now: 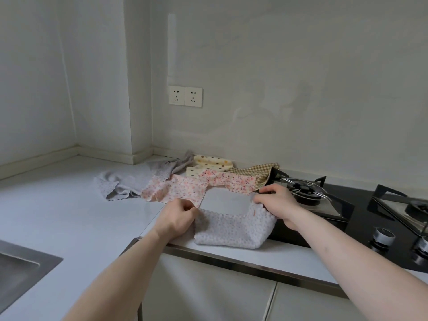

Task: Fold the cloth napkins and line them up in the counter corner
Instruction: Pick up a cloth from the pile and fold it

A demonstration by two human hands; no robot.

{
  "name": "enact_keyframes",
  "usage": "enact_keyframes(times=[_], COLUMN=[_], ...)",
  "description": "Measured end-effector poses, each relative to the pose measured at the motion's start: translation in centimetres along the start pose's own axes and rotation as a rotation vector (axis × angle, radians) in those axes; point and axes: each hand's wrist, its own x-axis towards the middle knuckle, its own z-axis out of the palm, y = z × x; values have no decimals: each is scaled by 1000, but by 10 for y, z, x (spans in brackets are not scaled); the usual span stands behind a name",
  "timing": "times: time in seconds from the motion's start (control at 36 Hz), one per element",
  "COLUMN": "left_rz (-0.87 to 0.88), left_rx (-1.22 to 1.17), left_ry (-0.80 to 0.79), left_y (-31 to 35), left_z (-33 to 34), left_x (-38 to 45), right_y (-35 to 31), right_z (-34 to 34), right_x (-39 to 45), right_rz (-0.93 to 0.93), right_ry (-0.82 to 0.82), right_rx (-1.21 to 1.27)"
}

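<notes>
A corner of a pale grey, bobble-textured cloth napkin [234, 228] is pinched by the curled fingers of the left hand [179, 215], and the opposite corner is gripped in the same way by the right hand [275, 201]. Between the two hands the napkin is held up so that it sags in a U, its lower fold resting on the white worktop [69, 205] close to the front edge.

Just behind the hands, a pink floral cotton napkin [196, 187] is spread unfolded across the worktop; its near edge is touched by the left hand. To its left, a crumpled grey textured cloth [129, 181] is lying partly under it. Behind the floral one, toward the back edge, a cream napkin with brown polka dots [208, 164] is seen, and beside that a beige gingham napkin [254, 173] is draped onto the black glass gas hob [361, 218] at the right end of the worktop.

A stainless steel sink [20, 265] is set into the worktop at the front left. A double white wall socket [185, 96] is mounted on the wall above the back corner.
</notes>
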Motion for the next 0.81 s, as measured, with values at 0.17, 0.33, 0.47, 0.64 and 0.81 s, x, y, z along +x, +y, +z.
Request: enact_keyframes(times=[0.17,0.33,0.47,0.64,0.81], left_rz=[0,18,26,37,20], left_rx=[-16,0,-2,-25,-33], left_ry=[3,14,8,7,51], left_y=[0,0,-1,-1,0], left_z=[0,-1,-1,-1,0], left_x=[1,0,2,2,0], right_y=[-25,-36,-39,-36,-26], right_z=[28,61,88,106,83], right_x=[-9,-9,-15,-21,-18], right_rz=[-43,-23,30,101,4], right_ry=[-75,-140,-253,-348,-202], right_rx=[-24,0,63,78,83])
